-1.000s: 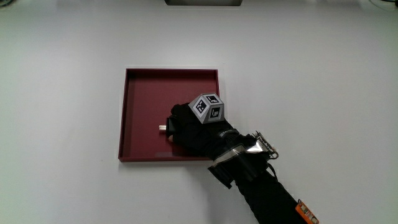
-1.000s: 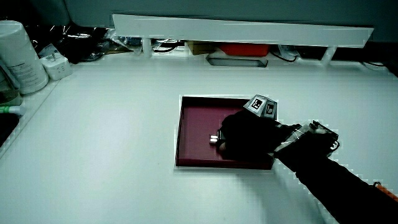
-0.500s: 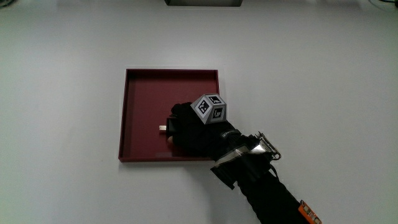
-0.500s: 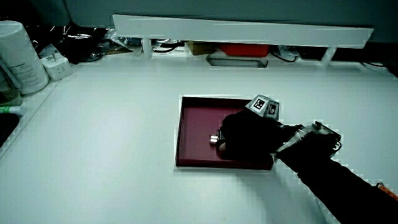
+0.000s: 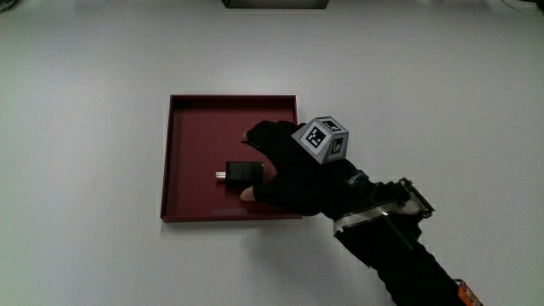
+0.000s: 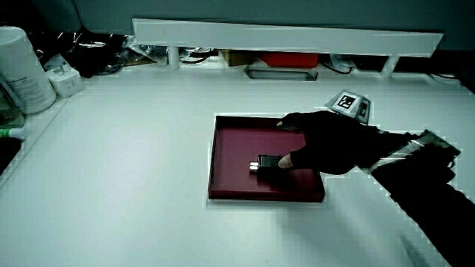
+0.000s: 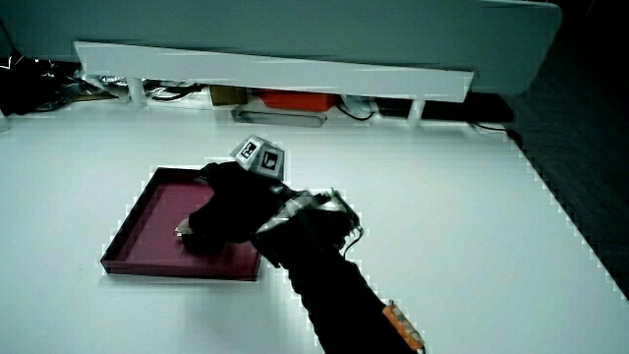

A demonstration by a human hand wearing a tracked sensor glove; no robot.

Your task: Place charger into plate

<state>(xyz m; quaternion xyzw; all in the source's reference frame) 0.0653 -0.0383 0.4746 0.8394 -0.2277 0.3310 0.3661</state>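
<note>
The hand hangs with fingers spread and holding nothing — over the dark red square plate, at its edge. The black charger lies flat inside the plate, just beside the fingertips — free of them.

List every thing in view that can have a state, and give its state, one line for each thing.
Small black charger block: lying flat inside the plate, not held.
Dark red square plate: resting flat on the table, holding only the charger.
Black gloved hand: over the plate beside the charger, fingers spread, holding nothing.
White table: carries the plate.
</note>
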